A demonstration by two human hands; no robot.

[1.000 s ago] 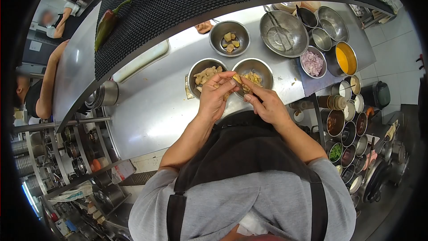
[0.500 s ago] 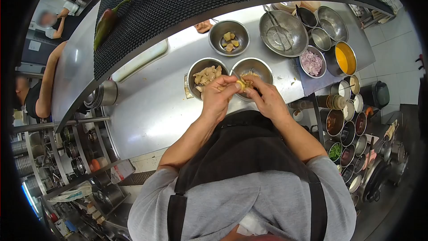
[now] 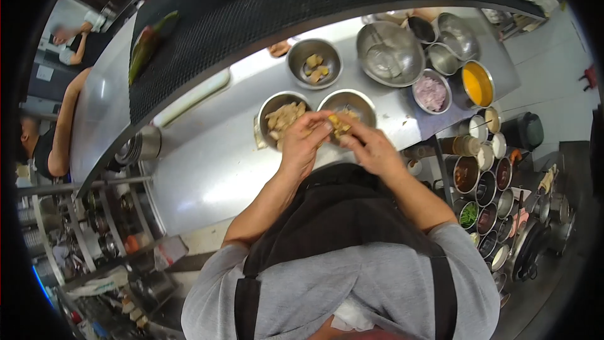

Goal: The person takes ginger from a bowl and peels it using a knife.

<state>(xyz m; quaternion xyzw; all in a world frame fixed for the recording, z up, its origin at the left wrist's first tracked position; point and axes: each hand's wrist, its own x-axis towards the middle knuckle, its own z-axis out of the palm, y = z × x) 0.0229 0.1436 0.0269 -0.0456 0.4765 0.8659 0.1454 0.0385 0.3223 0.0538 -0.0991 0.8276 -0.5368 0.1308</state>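
Ginger piece (image 3: 336, 124) between hands (image 3: 302, 141) (image 3: 379, 151), axis unclear.

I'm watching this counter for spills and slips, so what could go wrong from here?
The yellow piece is small and held in the fingers of the left hand and right hand, so it might slip. Scraps could stray into the knobbly pieces, whose bowl stands close beside the one by the hands. The pot of orange liquid is near the counter's edge; a knock might spill it.

the held piece (image 3: 335, 122) is yellow, the shirt (image 3: 358, 283) grey, the apron (image 3: 346, 214) black, the pepper (image 3: 146, 47) green and red, the liquid (image 3: 476, 85) orange, the mat (image 3: 207, 25) black with a mesh pattern.
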